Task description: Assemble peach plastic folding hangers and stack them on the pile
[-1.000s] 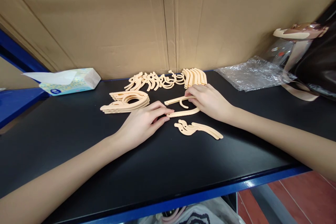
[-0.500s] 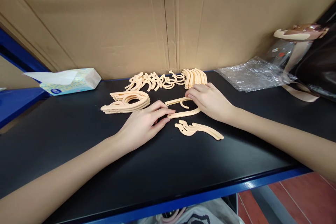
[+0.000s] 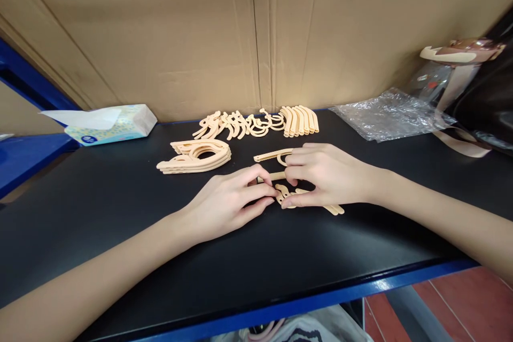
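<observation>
Clock positions were read from the midpoint between the hands, twelve being toward the wall.

- Blue metal front rail (image 3: 377, 284), one, at six, edging the black smooth tabletop (image 3: 248, 262), one.
- Cluster of overlapping cream plastic pieces (image 3: 337, 210), one, between and under the fingertips: two small pierced heads and two slim tips pointing to four showed; the rest was covered.
- Left hand (image 3: 224, 200), one, at nine: fingers bent, tips at the cluster's heads; whether pinched on one could not be told.
- Right hand (image 3: 320, 173), one, at three: thumb laid over the cluster, fingers curled above the lower cream strip (image 3: 276, 177); a grip could not be confirmed.
- Step in hand, by judgement: picking at the cluster's heads. The next move seemed to call for a light fingertip hold on one thin piece, leaving its neighbours undisturbed.
- Upper cream strip (image 3: 267, 156), one, at twelve, a curved cream hook (image 3: 279, 161) beside it.
- Stack of cream looped frames (image 3: 182, 164), at ten, at least three layers.
- Bent cream bars (image 3: 300, 120), at twelve, roughly six.
- Jumbled cream curved pieces (image 3: 238, 125), at eleven, too tangled to count.
- Patterned tissue pack (image 3: 116, 125), one, at ten.
- Clear crinkled plastic bag (image 3: 385, 117), one, at two.
- Brown-lidded bottle (image 3: 467, 51), one, at two, farther out.
- Brown cardboard wall (image 3: 180, 37), at twelve.
</observation>
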`<state>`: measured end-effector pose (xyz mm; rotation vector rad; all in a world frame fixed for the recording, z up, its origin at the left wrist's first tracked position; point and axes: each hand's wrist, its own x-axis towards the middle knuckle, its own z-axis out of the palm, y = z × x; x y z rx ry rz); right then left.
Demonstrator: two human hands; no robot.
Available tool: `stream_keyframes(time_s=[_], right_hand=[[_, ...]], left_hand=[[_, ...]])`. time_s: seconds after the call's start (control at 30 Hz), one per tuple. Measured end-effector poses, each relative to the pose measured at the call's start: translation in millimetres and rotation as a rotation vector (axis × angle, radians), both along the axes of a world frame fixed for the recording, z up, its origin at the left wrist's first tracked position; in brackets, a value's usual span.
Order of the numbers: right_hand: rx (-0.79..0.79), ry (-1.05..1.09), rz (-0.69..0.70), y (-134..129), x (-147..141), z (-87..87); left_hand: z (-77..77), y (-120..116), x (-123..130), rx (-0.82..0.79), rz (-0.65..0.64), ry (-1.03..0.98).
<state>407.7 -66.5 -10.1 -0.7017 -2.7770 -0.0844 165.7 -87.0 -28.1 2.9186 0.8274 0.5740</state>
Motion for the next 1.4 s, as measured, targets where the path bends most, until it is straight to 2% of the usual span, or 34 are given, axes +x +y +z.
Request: stream_keyframes(time_s=[0.33, 0.67, 1.0, 1.23, 1.4], right_hand=[[-0.377, 0.033, -0.066, -2.8, -2.6, 1.3], [-0.348, 0.148, -0.097, -3.8, -5.0, -4.1], [-0.499, 0.349, -0.151, -1.8, -4.7, -3.3], [-0.816, 0.574, -0.184, -1.6, -9.6, -4.8], [-0.974, 0.614, -0.168, -0.9, -11.1, -7.0]], left_hand=[[-2.4, 1.2, 0.3, 0.031, -0.047, -0.043], [-1.2, 0.2, 0.1, 0.016, -0.044, -0.030], [-0.6, -2.0, 2.3, 0.063, -0.030, -0.089], [0.9, -5.4, 1.4, -0.026, 0.025, -0.111], [3.4, -5.2, -1.3, -0.076, -0.050, -0.106]])
